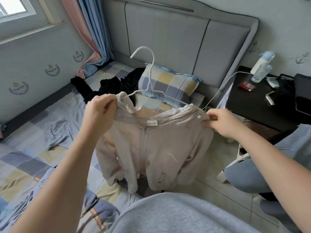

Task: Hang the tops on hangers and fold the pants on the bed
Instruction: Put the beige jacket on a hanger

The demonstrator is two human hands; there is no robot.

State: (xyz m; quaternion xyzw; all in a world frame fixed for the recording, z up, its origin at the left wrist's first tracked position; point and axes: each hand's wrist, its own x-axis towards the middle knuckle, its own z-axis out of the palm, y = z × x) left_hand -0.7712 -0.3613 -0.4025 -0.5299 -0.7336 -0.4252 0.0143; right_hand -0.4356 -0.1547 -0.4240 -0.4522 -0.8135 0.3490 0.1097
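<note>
- Home bedroom was indicated.
- Checked-sheet bed (pixel 25 158) was seen, w/ padded grey headboard (pixel 168 36) & pillow (pixel 170 83) behind.
- Pink/blue curtains (pixel 87 27) were hung by window (pixel 13 7); black nightstand (pixel 252 105) was set beside bed.

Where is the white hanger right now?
Head view, centre: the white hanger sits in the shoulders of the beige jacket, which the left hand and right hand hold up; its hook rises in front of the checked pillow.
</note>
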